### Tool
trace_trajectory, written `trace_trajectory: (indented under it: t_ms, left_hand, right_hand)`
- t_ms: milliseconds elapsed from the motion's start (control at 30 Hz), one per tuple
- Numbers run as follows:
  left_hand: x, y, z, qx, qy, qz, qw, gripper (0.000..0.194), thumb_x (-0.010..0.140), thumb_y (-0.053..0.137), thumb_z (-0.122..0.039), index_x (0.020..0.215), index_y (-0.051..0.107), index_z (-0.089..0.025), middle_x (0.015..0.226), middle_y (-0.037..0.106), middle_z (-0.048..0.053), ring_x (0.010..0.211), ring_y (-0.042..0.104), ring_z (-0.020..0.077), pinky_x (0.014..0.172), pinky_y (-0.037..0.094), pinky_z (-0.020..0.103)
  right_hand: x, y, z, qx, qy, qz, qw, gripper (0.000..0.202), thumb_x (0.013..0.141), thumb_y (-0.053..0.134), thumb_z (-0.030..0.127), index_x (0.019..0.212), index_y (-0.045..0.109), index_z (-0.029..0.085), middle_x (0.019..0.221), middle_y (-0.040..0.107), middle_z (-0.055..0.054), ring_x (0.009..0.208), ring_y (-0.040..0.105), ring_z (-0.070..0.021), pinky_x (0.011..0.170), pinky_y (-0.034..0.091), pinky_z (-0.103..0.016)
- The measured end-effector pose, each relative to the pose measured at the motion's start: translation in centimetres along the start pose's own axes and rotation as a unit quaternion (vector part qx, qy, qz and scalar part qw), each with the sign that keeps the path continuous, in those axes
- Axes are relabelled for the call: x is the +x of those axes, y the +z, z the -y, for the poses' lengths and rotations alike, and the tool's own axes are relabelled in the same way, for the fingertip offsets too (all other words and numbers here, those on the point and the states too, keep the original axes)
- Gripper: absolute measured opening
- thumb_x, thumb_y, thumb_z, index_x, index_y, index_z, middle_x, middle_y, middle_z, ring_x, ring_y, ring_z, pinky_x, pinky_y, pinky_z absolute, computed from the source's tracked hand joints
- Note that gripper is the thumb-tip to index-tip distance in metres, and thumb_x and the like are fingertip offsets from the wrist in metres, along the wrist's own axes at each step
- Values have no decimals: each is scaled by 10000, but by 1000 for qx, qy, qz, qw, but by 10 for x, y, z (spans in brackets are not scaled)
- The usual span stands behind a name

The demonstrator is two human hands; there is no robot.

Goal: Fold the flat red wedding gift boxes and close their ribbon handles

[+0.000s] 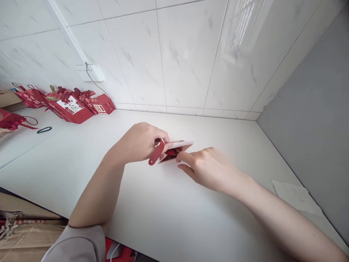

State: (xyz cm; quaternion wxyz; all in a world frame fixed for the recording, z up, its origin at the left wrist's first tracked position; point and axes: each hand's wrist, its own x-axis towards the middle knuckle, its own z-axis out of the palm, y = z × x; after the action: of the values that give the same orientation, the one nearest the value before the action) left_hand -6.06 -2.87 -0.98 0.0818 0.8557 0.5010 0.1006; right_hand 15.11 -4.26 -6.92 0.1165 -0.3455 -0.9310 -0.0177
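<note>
A small gift box [186, 144] stands on the white table with its top open, its pale inner flaps spread and red contents [172, 154] showing inside. My left hand [143, 142] grips the box's left rim between thumb and fingers. A red strap with a small hole [156, 154] sticks out beside that thumb. At the box's right side, my right hand [208, 167] has its index fingertip at the opening, with the thumb apart below it. The box's lower part and the right hand's other fingers are hidden.
Several red gift boxes [72, 109] stand at the back left by the tiled wall. A black loop [44, 130] lies near another person's hand [5, 132] and a red box [8, 118]. A white sheet [296, 196] lies right, beside a grey panel [313, 109].
</note>
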Motion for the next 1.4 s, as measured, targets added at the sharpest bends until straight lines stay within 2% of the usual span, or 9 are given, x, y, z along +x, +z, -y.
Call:
trace_trajectory:
  t_ms: [100, 200, 433, 600, 733, 967, 1133, 1267, 1400]
  left_hand:
    - [-2, 0, -1, 39, 54, 19, 998, 235, 746, 483, -122, 632, 668, -213, 491, 555, -43, 448, 381, 89, 487, 258, 241]
    - [-1, 1, 0, 64, 74, 18, 995, 226, 746, 474, -117, 628, 647, -202, 511, 549, -35, 461, 380, 95, 488, 237, 253]
    - [1, -1, 5, 33, 8, 17, 999, 178, 750, 532, -176, 646, 671, -218, 480, 543, -48, 452, 385, 95, 469, 252, 242]
    - [1, -4, 8, 11, -38, 14, 999, 163, 741, 537, -185, 687, 688, -214, 481, 542, -46, 445, 396, 90, 456, 255, 231]
    - [1, -6, 9, 2, -35, 37, 999, 140, 754, 566, -231, 678, 678, -197, 524, 554, -37, 448, 363, 80, 448, 230, 241]
    - [4, -9, 23, 8, 21, 113, 993, 185, 814, 521, -261, 743, 681, -199, 616, 596, -19, 502, 430, 88, 486, 242, 242]
    - [5, -12, 29, 0, 28, 85, 996, 257, 874, 508, -348, 737, 651, -184, 588, 549, -21, 503, 378, 86, 504, 266, 236]
    - [3, -9, 20, -35, 4, 63, 997, 245, 885, 491, -333, 736, 617, -185, 586, 527, -28, 514, 383, 87, 505, 291, 227]
    - [2, -1, 8, -45, -25, 32, 998, 222, 869, 489, -297, 689, 564, -190, 565, 495, -31, 500, 361, 90, 482, 293, 225]
  right_hand:
    - [-2, -8, 4, 19, 1, 51, 999, 142, 877, 565, 138, 980, 637, 205, 587, 576, 22, 422, 425, -127, 440, 211, -259]
    - [-3, -11, 6, 26, 13, 78, 997, 140, 874, 575, 131, 970, 634, 215, 551, 544, 38, 422, 439, -135, 443, 224, -264]
    - [-4, -6, 8, 19, 11, 100, 995, 50, 886, 595, 187, 864, 550, 189, 686, 629, 8, 441, 490, -128, 438, 225, -263]
    - [-3, -5, 7, -2, 18, 133, 991, 94, 905, 523, 173, 998, 538, 173, 510, 495, 59, 380, 387, -138, 415, 200, -270]
    - [-5, -4, 4, 8, 10, 140, 990, 225, 903, 470, 139, 1120, 520, 175, 471, 403, 82, 370, 322, -139, 413, 196, -267]
    - [-4, -8, 3, 19, 37, 191, 981, 253, 928, 460, 194, 1170, 528, 164, 468, 387, 71, 398, 336, -139, 435, 217, -261]
    - [-8, -9, 0, 24, 35, 170, 985, 364, 927, 452, 197, 1290, 466, 169, 466, 385, 76, 407, 329, -136, 438, 206, -251]
    - [-5, -5, -2, -5, 50, 152, 987, 368, 843, 413, 44, 1180, 519, 148, 439, 310, 83, 368, 219, -127, 418, 160, -271]
    - [3, -4, -5, -49, 40, 91, 994, 374, 782, 415, -11, 1083, 547, 167, 472, 323, 73, 390, 176, -128, 426, 160, -273]
